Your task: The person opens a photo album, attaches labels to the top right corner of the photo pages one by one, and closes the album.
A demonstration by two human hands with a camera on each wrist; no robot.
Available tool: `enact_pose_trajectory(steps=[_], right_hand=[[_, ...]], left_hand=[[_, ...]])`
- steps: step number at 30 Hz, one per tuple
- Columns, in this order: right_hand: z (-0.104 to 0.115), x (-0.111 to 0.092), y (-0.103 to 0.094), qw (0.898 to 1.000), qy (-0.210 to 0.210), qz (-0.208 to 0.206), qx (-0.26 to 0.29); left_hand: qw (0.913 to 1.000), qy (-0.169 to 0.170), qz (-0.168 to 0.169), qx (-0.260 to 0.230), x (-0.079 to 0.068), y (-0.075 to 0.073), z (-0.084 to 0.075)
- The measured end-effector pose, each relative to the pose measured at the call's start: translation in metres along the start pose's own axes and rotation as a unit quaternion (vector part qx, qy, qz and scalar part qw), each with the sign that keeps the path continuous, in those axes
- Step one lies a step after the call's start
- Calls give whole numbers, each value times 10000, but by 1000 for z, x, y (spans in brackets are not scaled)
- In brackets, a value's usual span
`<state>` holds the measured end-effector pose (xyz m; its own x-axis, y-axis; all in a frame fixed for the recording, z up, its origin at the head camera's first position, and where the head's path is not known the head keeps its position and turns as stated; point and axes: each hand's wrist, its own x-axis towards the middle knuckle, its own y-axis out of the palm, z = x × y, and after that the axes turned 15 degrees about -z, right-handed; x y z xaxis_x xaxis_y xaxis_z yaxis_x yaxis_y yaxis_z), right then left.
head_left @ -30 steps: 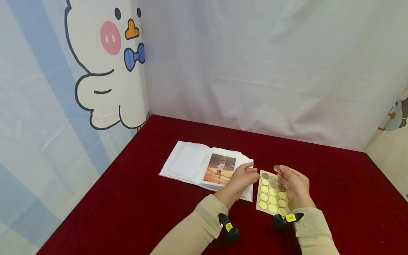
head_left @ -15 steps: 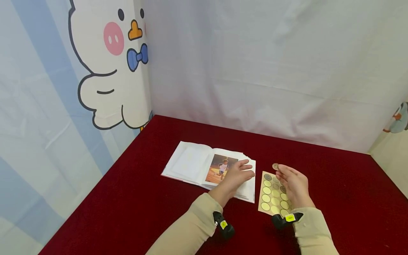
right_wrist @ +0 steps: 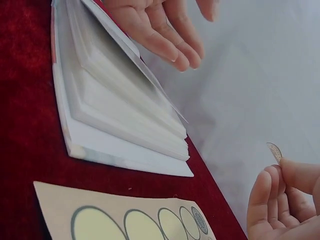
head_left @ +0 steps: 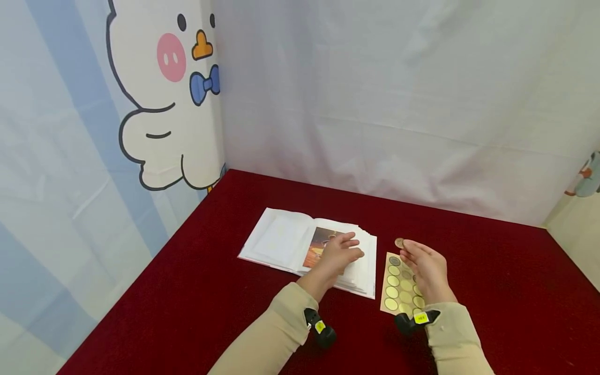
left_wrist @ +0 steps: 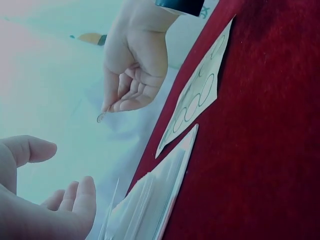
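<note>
My right hand (head_left: 427,266) pinches a small round gold sticker (head_left: 399,243) between thumb and fingertips, above the far end of a sticker sheet (head_left: 392,284). In the right wrist view the sticker (right_wrist: 274,151) stands nearly edge-on, with a printed face. Yellow circles with dark rims line the sheet, which is partly hidden by that hand. A photo album (head_left: 281,240) lies open to the left, a photo (head_left: 316,244) of a running figure on its right page. Over this page hovers my left hand (head_left: 332,259), its fingers spread and holding nothing, covering part of the photo.
Dark red cloth (head_left: 197,291) covers the table. A pale curtain (head_left: 375,104) rises along the back, and a blue-striped one with a cartoon chick (head_left: 154,120) on the left. Black wrist cameras sit on both cuffs.
The left hand has moved left, from the album's right edge to over the photo. The right hand has shifted slightly left with the sticker still pinched.
</note>
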<state>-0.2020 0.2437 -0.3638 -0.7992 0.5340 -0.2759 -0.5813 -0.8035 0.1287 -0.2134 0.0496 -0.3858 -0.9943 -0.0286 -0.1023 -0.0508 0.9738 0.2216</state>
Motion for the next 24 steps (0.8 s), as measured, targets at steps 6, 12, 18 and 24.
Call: enact_pose_trajectory(steps=[6, 12, 18, 24], right_hand=[[4, 1, 6, 10000, -23, 52, 40], [3, -2, 12, 9998, 25, 191, 27], [-3, -5, 18, 9997, 66, 198, 152], [-6, -8, 21, 9997, 82, 110, 187]], left_hand=[[9999, 59, -4, 94, 3, -9, -4], [9978, -41, -330, 579, 8, -28, -5], [9969, -32, -402, 677, 12, -46, -6], [9971, -5, -324, 691, 10, -56, -10]])
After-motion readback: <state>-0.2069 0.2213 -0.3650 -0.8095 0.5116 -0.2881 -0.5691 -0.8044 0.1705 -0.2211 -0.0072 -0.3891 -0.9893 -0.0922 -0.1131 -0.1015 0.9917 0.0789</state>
